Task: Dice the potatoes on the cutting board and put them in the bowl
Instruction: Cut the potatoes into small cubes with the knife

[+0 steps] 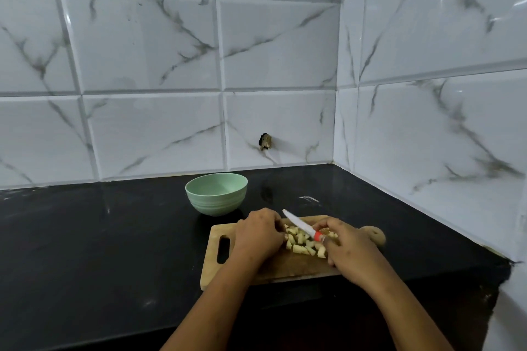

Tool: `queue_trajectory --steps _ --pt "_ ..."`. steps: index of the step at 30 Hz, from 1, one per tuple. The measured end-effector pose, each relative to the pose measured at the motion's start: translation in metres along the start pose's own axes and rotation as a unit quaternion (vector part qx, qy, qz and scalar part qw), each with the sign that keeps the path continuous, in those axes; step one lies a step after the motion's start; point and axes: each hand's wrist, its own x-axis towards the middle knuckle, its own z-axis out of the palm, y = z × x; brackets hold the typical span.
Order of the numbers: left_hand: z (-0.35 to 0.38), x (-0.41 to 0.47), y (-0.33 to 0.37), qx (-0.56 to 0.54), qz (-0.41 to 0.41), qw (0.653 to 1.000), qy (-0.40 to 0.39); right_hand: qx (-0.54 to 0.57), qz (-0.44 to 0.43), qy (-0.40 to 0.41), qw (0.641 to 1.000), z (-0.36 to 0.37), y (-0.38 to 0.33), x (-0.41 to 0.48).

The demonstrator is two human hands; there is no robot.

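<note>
Diced potato pieces [303, 242] lie heaped mid cutting board [216, 265] on the black tabletop [114, 236]. The right hand [349, 248] grips a knife [298, 224], its blade slanting away-left toward the green bowl [216, 194]. The left hand [258, 234] curls against the heap; whether it holds any is unclear.

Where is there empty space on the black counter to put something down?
The black countertop is bare left of the wooden cutting board and pale green bowl, and right of the bowl toward the tiled corner. Crowded: the board's middle, where the left hand, the right hand with the white-bladed knife and diced potato pieces meet.
</note>
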Motion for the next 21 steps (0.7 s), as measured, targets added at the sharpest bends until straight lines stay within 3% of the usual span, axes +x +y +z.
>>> queue_trajectory --steps 5,8,13,21 --pt "-0.008 0.008 -0.016 -0.126 0.013 0.991 -0.042 -0.023 -0.001 0.025 0.999 0.0 0.0 -0.002" --pt "-0.009 0.008 -0.024 -0.14 0.036 0.989 -0.02 -0.026 -0.025 0.071 0.997 -0.001 -0.003 -0.007" --pt "0.001 0.01 -0.044 0.002 0.053 0.997 -0.047 -0.069 -0.066 0.052 0.994 0.009 -0.016 -0.027" --pt "0.009 0.013 -0.048 0.096 0.009 0.99 -0.102 -0.199 -0.076 0.055 0.976 0.035 -0.035 -0.032"
